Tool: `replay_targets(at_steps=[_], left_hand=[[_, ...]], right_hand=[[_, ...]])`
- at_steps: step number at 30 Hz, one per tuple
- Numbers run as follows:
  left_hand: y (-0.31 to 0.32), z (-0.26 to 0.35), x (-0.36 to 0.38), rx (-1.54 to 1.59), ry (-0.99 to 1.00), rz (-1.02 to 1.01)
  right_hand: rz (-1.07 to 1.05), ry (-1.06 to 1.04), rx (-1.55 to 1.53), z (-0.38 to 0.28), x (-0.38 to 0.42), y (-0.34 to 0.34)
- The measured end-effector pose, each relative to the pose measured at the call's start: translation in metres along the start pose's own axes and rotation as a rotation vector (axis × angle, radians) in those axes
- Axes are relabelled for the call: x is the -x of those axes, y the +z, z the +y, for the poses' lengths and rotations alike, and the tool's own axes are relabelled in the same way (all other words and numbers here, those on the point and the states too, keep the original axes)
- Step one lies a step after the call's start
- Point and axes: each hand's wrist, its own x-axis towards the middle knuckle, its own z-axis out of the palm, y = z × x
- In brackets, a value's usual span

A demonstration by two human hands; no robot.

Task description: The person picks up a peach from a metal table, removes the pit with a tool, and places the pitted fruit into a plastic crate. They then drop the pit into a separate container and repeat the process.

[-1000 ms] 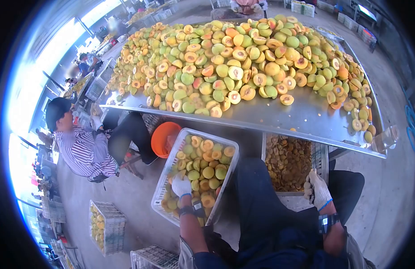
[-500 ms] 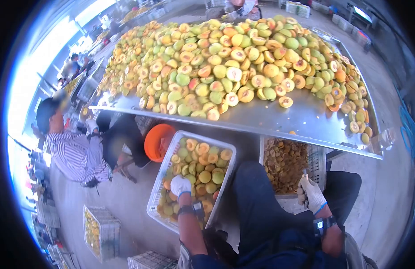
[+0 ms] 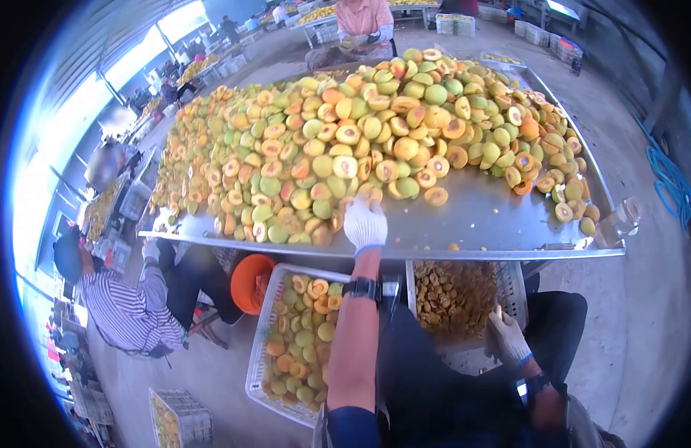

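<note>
My left hand [image 3: 365,224], in a white glove, reaches to the front edge of a big heap of halved fruit [image 3: 285,149] on the metal table [image 3: 465,216]. Its fingertips touch the fruit and are partly hidden, so its grip is unclear. My right hand [image 3: 508,336], also gloved, is closed around a small knife [image 3: 496,302] beside my knee. It hovers at the edge of a crate of brown pits [image 3: 453,295] under the table. A white crate [image 3: 259,358] of yellow-green fruit halves stands left of my legs.
An orange bucket [image 3: 248,284] stands beside the white crate. A co-worker in a striped shirt [image 3: 125,306] sits at the left, another person [image 3: 364,26] across the table. A clear jar [image 3: 621,216] lies at the table's right corner. Another fruit crate [image 3: 188,418] is lower left.
My left hand has moved from the white crate up to the fruit heap on the table. My right hand stays low with the knife. The view has tilted up.
</note>
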Motion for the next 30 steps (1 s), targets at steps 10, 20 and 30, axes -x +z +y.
replay_targets(at_steps=[10, 20, 30], left_hand=[[0.047, -0.012, -0.032, -0.263, -0.278, -0.094], [0.064, -0.006, -0.018, -0.067, -0.415, -0.089], [0.009, 0.056, 0.031, 0.528, -0.296, -0.288]], right_hand=[[-0.057, 0.054, -0.021, 0.000, -0.006, -0.008], [-0.144, -0.010, 0.137, -0.003, 0.011, -0.013], [-0.050, -0.332, 0.154, -0.047, 0.024, -0.019]])
